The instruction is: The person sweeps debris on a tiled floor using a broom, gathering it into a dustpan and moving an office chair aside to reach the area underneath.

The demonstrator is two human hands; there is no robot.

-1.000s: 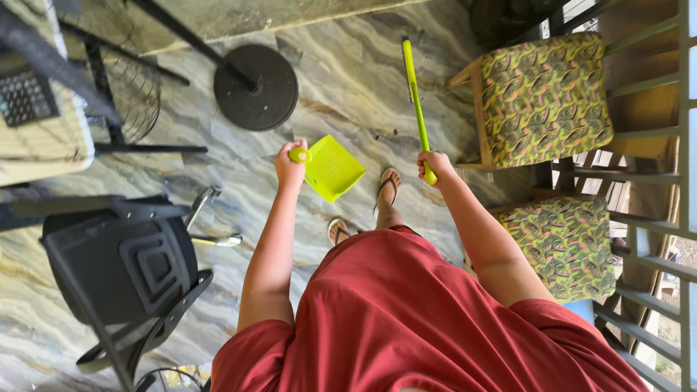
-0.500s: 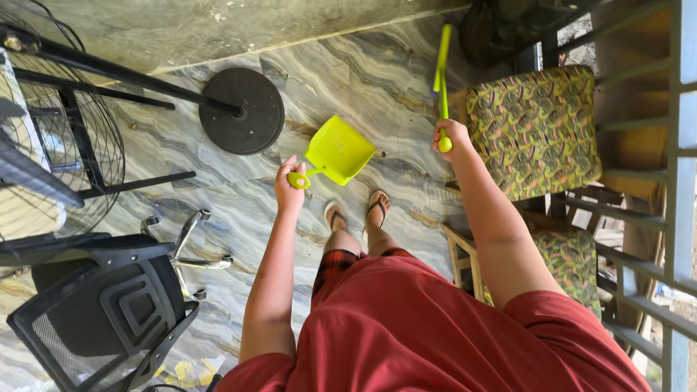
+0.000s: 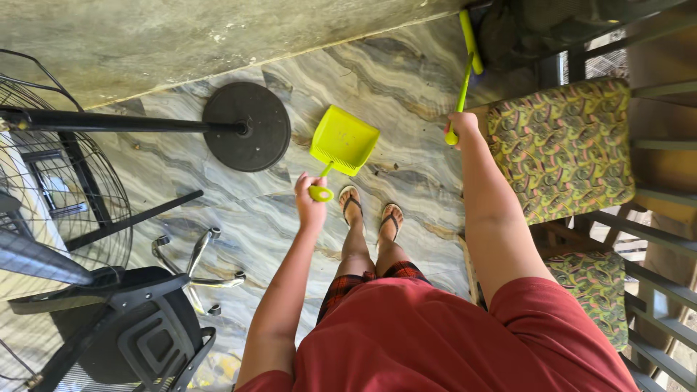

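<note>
Dustpan in the left hand, brush in the right, both held out over the marble floor.

The left hand [image 3: 311, 202] is closed around the handle end of the lime-green dustpan [image 3: 343, 140], whose long axis runs up and right, open mouth pointing away toward the wall. The right hand [image 3: 462, 128] grips the base of the green brush [image 3: 467, 62], its stick running steeply up from the fist toward the wall, beside the patterned cushioned chair [image 3: 563, 145]. The sandalled feet [image 3: 372, 212] stand below the pan, and the black fan base [image 3: 247, 125] lies to the left.
</note>
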